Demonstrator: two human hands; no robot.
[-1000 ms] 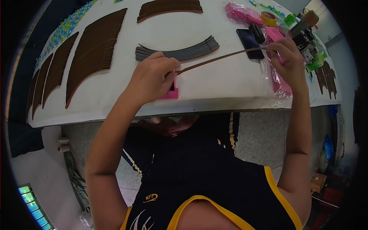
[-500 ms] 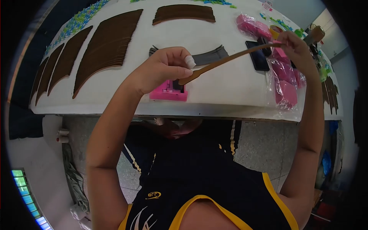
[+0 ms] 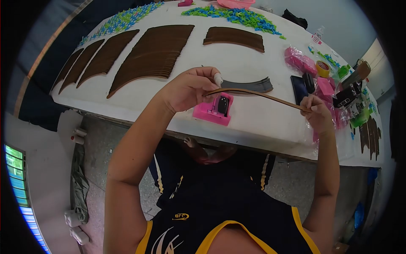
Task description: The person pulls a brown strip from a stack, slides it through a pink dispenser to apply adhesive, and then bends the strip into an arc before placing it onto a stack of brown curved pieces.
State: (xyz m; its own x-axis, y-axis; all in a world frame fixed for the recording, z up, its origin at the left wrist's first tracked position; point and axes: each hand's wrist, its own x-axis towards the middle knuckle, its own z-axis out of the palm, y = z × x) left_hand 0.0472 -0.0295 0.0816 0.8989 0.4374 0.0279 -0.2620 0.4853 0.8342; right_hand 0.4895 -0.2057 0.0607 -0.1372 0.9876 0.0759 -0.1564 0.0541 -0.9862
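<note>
A long, narrow brown strip (image 3: 263, 95), perhaps a leather strap, is stretched across in front of me, bowed slightly upward. My left hand (image 3: 190, 88) pinches its left end; one fingertip there is wrapped in white. At the other end, my right hand (image 3: 316, 113) grips the strip between thumb and fingers, lower than the left. Below my left hand sits a small pink device (image 3: 212, 115) with a shiny black part, on the white tabletop. Just behind the strip lies a fanned stack of grey strips (image 3: 249, 86), its left side hidden by my hand.
Stacks of brown strips (image 3: 152, 53) lie across the left and back (image 3: 234, 38) of the white table (image 3: 186, 114). Blue and green clips (image 3: 237, 17) are heaped behind. To the right are a phone (image 3: 298, 88), pink wrapped packs (image 3: 299, 59), yellow tape (image 3: 322, 68) and a brush (image 3: 362, 71).
My right hand has come down with its end of the strip, which now slopes down to the right and bows. The view has shifted, showing more of the table's back.
</note>
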